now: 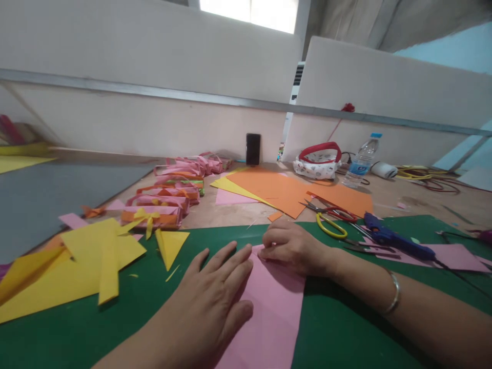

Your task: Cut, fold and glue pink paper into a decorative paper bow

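A sheet of pink paper [269, 318] lies on the green mat [330, 318] in front of me. My left hand [219, 287] rests flat along its left edge, fingers stretched out and a little apart. At the far end of the sheet, my right hand [292, 248] has its fingers curled, thumb and forefinger pressed together on the paper's top edge. The pinched part is mostly hidden by the fingers. Yellow paper pieces [126, 246] lie left of my left hand. Yellow-and-red handled scissors [330, 223] lie beyond my right hand.
A blue glue gun [395, 238] with a cord lies at right on pink paper. Orange sheets [269, 187] are spread behind the mat. Several pink paper bags [165, 200] stand in a row at left. A phone [252, 148], pouch [319, 161] and water bottle [359, 166] stand by the wall.
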Demonstrator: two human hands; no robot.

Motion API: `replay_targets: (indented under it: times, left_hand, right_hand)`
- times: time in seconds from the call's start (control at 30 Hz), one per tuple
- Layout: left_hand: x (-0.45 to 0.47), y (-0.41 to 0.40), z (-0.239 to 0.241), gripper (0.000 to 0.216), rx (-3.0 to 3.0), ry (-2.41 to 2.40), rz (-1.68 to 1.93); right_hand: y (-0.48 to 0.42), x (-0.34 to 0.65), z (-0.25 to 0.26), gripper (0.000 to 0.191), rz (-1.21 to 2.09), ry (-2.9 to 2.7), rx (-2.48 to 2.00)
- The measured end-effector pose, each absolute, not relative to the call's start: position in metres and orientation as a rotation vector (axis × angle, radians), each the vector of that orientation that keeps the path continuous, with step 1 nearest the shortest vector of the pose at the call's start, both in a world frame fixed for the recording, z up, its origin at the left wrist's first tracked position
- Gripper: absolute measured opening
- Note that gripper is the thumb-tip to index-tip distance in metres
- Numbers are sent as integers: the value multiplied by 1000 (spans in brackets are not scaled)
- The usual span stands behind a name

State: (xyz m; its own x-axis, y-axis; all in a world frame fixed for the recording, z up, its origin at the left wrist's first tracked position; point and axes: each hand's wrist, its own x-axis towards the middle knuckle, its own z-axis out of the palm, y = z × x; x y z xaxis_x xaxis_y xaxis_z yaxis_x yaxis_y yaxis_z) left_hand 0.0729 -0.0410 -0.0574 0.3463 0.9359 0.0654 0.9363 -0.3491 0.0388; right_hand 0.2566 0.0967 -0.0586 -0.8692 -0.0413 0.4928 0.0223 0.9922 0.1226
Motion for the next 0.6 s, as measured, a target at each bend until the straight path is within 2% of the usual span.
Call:
replay_targets:
  times: [0.6]
  left_hand:
    - [76, -40, -54, 50, -2641, -1853, -111]
  right_hand:
    - [99, 260, -56, 15, -42, -2734, 21]
